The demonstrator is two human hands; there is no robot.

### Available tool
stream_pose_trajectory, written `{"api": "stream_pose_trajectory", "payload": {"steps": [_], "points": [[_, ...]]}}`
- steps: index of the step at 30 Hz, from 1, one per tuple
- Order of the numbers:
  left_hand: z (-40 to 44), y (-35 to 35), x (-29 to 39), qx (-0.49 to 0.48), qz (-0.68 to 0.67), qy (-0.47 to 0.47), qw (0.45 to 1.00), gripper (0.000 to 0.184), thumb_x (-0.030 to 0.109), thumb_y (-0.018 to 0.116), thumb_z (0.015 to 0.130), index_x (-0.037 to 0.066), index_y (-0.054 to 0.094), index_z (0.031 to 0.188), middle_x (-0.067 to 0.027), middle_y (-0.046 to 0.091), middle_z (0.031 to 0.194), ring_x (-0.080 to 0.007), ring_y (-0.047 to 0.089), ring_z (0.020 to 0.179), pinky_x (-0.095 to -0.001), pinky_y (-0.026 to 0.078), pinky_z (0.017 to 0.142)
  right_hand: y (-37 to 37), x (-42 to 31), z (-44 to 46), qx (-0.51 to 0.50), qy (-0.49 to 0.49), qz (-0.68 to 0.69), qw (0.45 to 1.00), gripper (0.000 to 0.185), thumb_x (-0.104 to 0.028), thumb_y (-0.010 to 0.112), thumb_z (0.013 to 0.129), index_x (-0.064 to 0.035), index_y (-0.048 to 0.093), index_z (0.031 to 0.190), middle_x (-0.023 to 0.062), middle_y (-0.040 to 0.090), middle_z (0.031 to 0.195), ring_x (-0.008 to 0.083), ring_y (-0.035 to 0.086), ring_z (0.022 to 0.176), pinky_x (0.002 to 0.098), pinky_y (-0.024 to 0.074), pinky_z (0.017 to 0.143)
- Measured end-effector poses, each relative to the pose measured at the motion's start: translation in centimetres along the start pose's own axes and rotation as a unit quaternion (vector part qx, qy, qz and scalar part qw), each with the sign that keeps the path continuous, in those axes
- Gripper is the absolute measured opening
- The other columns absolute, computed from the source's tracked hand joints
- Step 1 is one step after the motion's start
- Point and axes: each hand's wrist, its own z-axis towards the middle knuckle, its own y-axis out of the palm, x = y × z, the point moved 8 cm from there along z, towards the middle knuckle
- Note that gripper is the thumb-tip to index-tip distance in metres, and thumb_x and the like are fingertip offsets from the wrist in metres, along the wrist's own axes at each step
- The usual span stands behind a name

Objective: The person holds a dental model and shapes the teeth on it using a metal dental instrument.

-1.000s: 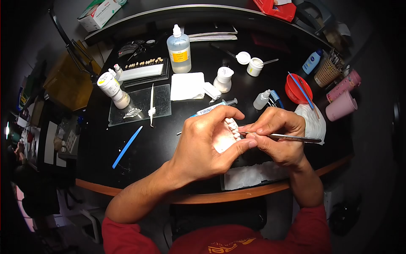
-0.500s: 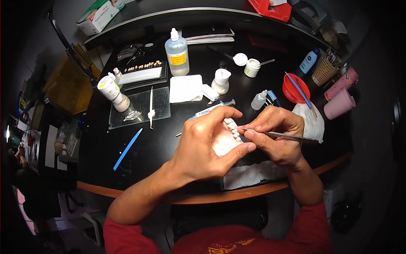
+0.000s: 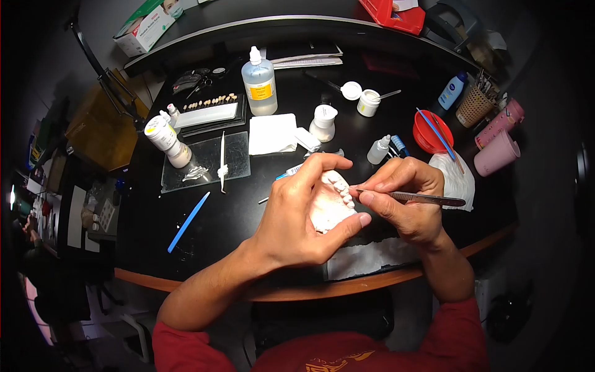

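Above the front half of my desk point(image 3: 232, 214), a dental model point(image 3: 327, 208) sits in my left hand point(image 3: 294, 217), a tool point(image 3: 427, 199) in my right hand point(image 3: 412, 214). A slab point(image 3: 240, 160) lies toward the left edge, a tumbler point(image 3: 498, 154) near the right edge, a bottle point(image 3: 260, 93) toward the back.

A matt, chalky, plaster-like finish is shown by the tooth model point(image 3: 327, 208), while a metallic sheen is given off by the slim instrument point(image 3: 421, 198). The smooth, faintly glossy bench point(image 3: 229, 214) is edged with wood-like trim point(image 3: 347, 287). A shiny, glass-like surface is presented by the slab point(image 3: 240, 158). Translucent plastic is seen in the tall bottle point(image 3: 260, 96), smooth plastic in the bowl point(image 3: 424, 140), matt cloth in the sleeves point(image 3: 455, 328).
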Motion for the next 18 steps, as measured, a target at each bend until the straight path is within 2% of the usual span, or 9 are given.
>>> {"api": "stream_pose_trajectory", "payload": {"steps": [3,4,7,8,11,15,18], "points": [[-0.5,0.5,-2.6,-0.005,-0.224,-0.153,0.963,0.052,0.024,0.069,0.090,-0.006,0.055,0.130,-0.0123,0.067,0.102,-0.0135,0.066,0.087,-0.0258,0.052,0.075,-0.1,0.0,-0.1,0.013,-0.010,0.002,1.000,0.017,0.012,0.077,0.086,0.0001,0.065,0.090,0.0189,0.074,0.095,0.0229,0.077,0.092,0.0322,0.0648,0.083],[-0.5,0.5,-2.2,-0.031,-0.202,-0.159,0.966,0.055,0.033,0.054,0.094,-0.007,0.054,0.131,-0.0146,0.067,0.105,-0.0153,0.067,0.090,-0.0275,0.054,0.078,-0.2,0.0,0.0,0.014,-0.016,0.001,1.000,0.017,0.013,0.077,0.086,0.0001,0.065,0.090,0.0185,0.074,0.095,0.0232,0.077,0.093,0.0331,0.0647,0.084],[-0.3,0.4,-2.7,-0.019,-0.243,-0.134,0.960,0.061,0.040,0.045,0.096,-0.008,0.054,0.131,-0.0148,0.067,0.105,-0.0156,0.068,0.092,-0.0274,0.054,0.078,-0.3,-0.4,0.1,0.017,-0.039,-0.001,0.999,0.018,0.014,0.076,0.086,0.0001,0.065,0.091,0.0165,0.073,0.094,0.0253,0.076,0.097,0.0382,0.0641,0.090],[-0.1,0.4,-2.2,0.010,-0.249,-0.106,0.963,0.055,0.033,0.039,0.094,-0.006,0.056,0.129,-0.0122,0.068,0.097,-0.0154,0.065,0.086,-0.0274,0.050,0.075,-0.4,-0.5,0.0,0.021,-0.043,0.001,0.999,0.018,0.014,0.075,0.086,0.0000,0.065,0.091,0.0164,0.073,0.094,0.0257,0.076,0.097,0.0391,0.0639,0.091],[-0.4,0.4,-2.2,-0.024,-0.264,-0.144,0.953,0.057,0.035,0.039,0.094,-0.007,0.057,0.129,-0.0127,0.068,0.097,-0.0170,0.066,0.086,-0.0275,0.051,0.076,-0.2,-0.7,-0.2,0.017,-0.054,-0.003,0.998,0.019,0.015,0.075,0.085,-0.0001,0.065,0.091,0.0164,0.072,0.094,0.0277,0.076,0.100,0.0399,0.0634,0.093],[-0.4,0.4,-2.2,-0.036,-0.264,-0.148,0.952,0.060,0.035,0.038,0.094,-0.008,0.058,0.130,-0.0143,0.070,0.097,-0.0176,0.068,0.087,-0.0277,0.052,0.075,-0.1,-0.9,-0.3,0.012,-0.057,-0.012,0.998,0.020,0.016,0.075,0.085,-0.0002,0.065,0.091,0.0169,0.072,0.095,0.0287,0.076,0.101,0.0387,0.0635,0.092],[-0.2,0.2,-1.5,-0.019,-0.241,-0.106,0.965,0.069,0.042,0.040,0.094,-0.012,0.057,0.134,-0.0159,0.070,0.099,-0.0176,0.071,0.080,-0.0248,0.057,0.065,0.0,-1.1,-0.3,0.005,-0.056,-0.017,0.998,0.020,0.016,0.075,0.084,-0.0003,0.066,0.091,0.0174,0.072,0.094,0.0283,0.076,0.101,0.0375,0.0634,0.091]]}}
